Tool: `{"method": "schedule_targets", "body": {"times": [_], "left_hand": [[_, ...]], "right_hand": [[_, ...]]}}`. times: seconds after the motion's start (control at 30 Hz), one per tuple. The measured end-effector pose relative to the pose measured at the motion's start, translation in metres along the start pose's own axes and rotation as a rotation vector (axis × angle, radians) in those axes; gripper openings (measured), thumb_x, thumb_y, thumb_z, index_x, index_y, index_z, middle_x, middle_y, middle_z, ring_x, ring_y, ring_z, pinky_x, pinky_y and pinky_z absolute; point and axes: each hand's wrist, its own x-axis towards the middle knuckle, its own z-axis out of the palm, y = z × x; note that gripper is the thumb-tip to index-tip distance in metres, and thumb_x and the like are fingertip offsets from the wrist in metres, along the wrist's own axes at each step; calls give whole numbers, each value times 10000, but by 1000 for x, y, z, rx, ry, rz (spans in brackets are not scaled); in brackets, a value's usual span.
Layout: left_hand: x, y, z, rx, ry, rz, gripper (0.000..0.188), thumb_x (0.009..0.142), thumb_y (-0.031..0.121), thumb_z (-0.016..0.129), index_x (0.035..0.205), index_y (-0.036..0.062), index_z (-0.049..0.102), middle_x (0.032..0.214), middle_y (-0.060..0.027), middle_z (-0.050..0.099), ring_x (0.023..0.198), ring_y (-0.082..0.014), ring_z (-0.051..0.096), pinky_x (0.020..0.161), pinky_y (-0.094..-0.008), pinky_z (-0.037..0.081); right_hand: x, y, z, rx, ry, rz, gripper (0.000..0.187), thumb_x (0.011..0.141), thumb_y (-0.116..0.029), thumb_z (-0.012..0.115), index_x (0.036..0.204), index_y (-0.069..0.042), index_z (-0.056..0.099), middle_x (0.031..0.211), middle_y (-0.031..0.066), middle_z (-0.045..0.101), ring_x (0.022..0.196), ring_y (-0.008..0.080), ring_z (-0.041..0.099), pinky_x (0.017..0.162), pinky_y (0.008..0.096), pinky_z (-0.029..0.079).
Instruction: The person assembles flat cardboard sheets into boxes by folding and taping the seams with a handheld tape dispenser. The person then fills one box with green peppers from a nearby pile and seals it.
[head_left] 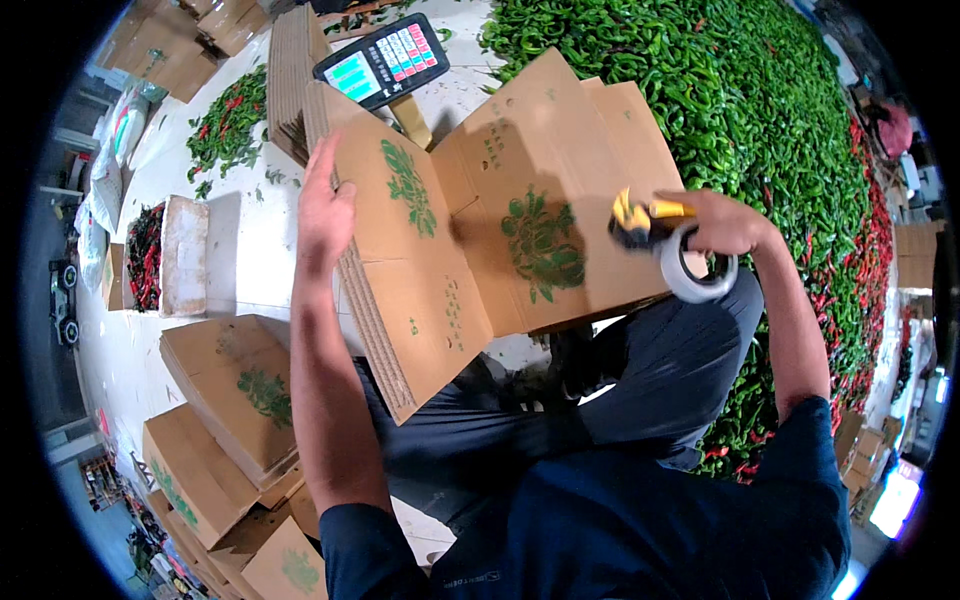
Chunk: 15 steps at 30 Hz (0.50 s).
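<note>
A stack of flattened brown cardboard boxes stands partly unfolded in front of me, with green plant prints on its faces. My left hand lies along the stack's left edge, fingers stretched out and pressed against the cardboard. On the other side, my right hand is closed around a yellow and black tape dispenser. A roll of whitish tape sits in the dispenser, over the right-hand panel. Motion blurs the dispenser's head a little.
Behind the cardboard stands a black digital scale display. A broad heap of green peppers spreads to the right, red ones at its edge. Folded boxes lie at lower left, near a white crate beside dark red peppers.
</note>
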Motion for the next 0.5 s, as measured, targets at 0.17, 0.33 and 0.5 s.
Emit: {"method": "schedule_targets", "body": {"times": [0.17,0.33,0.5], "left_hand": [[0,-9,5,75,145,135,673,824,-12,499,1483,-19,362,1528,-199,385,1435,-328,350,1182,-368,267],[5,9,1,-288,10,-100,632,837,69,542,1444,-12,390,1374,-153,492,1263,-279,482,1090,-383,373],[2,3,6,-715,-10,-122,523,854,94,554,1363,3,477,1308,-109,527,1188,-239,512,1029,-356,405]], "right_hand": [[80,14,73,660,420,198,461,762,-10,643,1220,7,591,825,95,656,644,149,625,560,322,523],[223,-43,149,806,532,189,340,750,-24,669,1086,15,635,841,140,673,747,237,657,637,400,519],[290,-93,150,595,364,78,442,761,-42,628,1199,11,638,968,237,700,870,295,695,749,405,540]]}}
